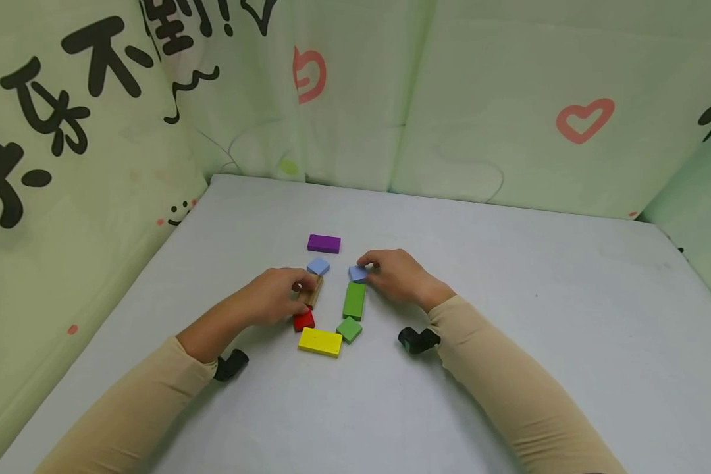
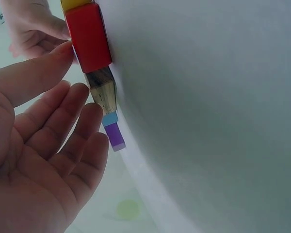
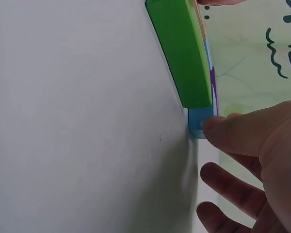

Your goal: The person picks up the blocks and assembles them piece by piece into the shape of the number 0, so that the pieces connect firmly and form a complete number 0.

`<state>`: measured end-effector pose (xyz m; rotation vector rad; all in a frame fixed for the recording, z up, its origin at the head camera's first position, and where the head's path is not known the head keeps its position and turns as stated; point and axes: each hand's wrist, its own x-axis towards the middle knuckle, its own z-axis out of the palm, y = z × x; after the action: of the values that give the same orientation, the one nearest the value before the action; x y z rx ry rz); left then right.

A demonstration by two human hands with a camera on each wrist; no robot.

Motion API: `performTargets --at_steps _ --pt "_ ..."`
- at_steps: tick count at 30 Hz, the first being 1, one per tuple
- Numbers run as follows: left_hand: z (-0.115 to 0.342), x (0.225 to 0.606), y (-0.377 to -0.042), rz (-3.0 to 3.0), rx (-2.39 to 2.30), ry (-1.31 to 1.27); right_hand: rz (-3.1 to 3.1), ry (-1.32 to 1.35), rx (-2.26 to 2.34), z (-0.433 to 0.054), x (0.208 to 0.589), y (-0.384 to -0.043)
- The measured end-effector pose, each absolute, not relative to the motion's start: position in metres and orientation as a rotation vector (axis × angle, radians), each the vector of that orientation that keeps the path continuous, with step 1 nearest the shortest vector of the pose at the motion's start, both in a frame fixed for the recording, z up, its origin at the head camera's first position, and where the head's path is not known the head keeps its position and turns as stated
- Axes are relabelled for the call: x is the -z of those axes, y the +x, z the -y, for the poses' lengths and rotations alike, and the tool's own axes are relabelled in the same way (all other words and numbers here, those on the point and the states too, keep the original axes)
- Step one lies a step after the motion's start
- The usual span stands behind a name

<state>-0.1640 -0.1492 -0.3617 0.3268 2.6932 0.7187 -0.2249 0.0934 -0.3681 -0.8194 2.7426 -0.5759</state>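
Note:
My left hand (image 1: 275, 293) reaches over a wooden block (image 1: 311, 296), fingers loosely bent. In the left wrist view its thumb lies by the red block (image 2: 89, 39) and its fingertips are beside the wooden block (image 2: 103, 92); firm contact is unclear. With thumb and index finger, my right hand (image 1: 398, 275) pinches a small blue block (image 1: 356, 274) at the far end of a long green block (image 1: 354, 301). The right wrist view shows the thumb on that blue block (image 3: 200, 121), other fingers spread apart. A second blue block (image 1: 318, 266) sits beyond the wooden one.
A yellow block (image 1: 320, 342) lies nearest me, with a small green block (image 1: 349, 329) turned at its right end. Farther back lies a purple block (image 1: 324, 243). The white table (image 1: 509, 296) meets pale green printed curtains (image 1: 486, 79) behind and at the sides.

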Motion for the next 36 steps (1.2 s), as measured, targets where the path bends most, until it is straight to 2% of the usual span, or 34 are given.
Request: performTargets --at_steps 36 --pt "0.1495 0.3606 -0.1632 -2.682 -0.733 0.323 -2.72 -0.851 0.579 -0.0993 0.3614 -0.2251"
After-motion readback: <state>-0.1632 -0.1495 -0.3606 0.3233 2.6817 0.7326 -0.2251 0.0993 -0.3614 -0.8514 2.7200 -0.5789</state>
